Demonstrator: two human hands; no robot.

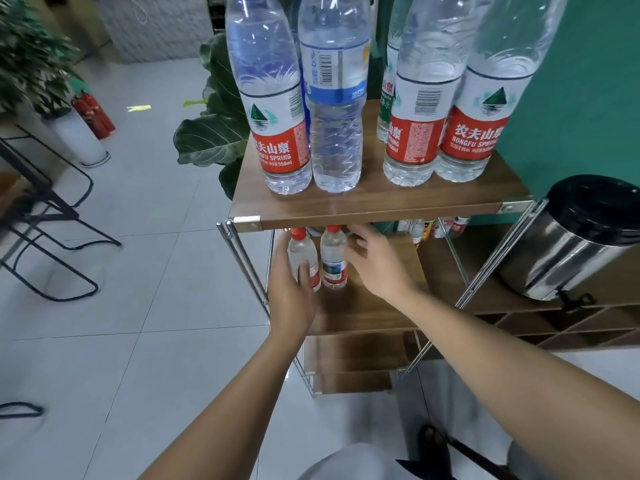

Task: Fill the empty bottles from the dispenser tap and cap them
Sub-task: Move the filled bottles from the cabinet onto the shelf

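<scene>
Standing at the centre is a wood-topped shelf rack with chrome legs (377, 199), its top carrying five tall clear plastic bottles (415, 98) with red or blue labels. To its right sits a steel dispenser urn with a black lid (571, 237), its tap at the near bottom edge. On the lower shelf stand two small red-capped clear bottles: the left hand (294, 292) curls around the left small bottle (302, 252), while the right hand (377, 261), fingers loosely spread, touches the right small bottle (333, 256).
</scene>
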